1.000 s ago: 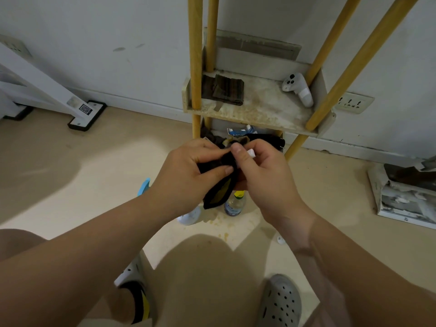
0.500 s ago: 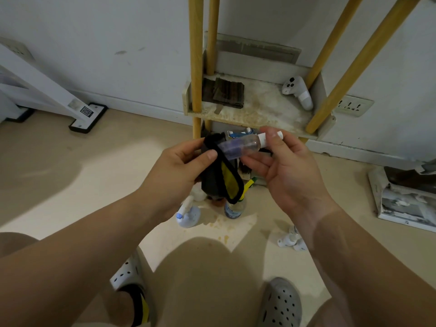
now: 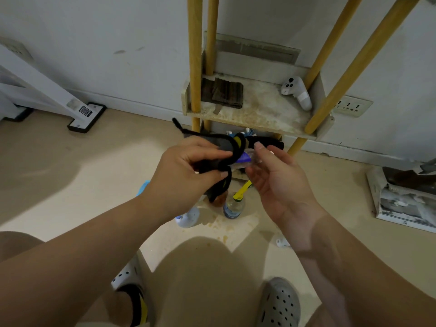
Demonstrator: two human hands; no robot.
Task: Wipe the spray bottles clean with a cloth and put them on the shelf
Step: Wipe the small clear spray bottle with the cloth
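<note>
Right between the two hands sits a small clear plastic spray bottle with a purple label [image 3: 245, 159], lying roughly sideways in the air in front of the shelf. The right hand [image 3: 280, 182] cradles it palm-up, fingers [image 3: 262, 149] loosely curled with the thumb and forefinger tips pinching the bottle's far end. The left hand [image 3: 186, 171] has its fingers [image 3: 212, 159] pressed together around a bunched black cloth with yellow trim [image 3: 224, 159], which is wrapped against the bottle's near end and hangs down below the knuckles.

Beneath the hands, on the beige floor [image 3: 94, 185], stand a clear bottle with a yellow sprayer [image 3: 234, 204] and, just beside it, a white spray bottle with a blue tip [image 3: 188, 218]; a small white cap-like piece [image 3: 282, 243] lies nearer the right wrist.

Behind, a stained white shelf on yellow wooden poles [image 3: 259, 114] carries a folded dark cloth [image 3: 226, 93] and a white handheld controller [image 3: 298, 93], well apart.
</note>
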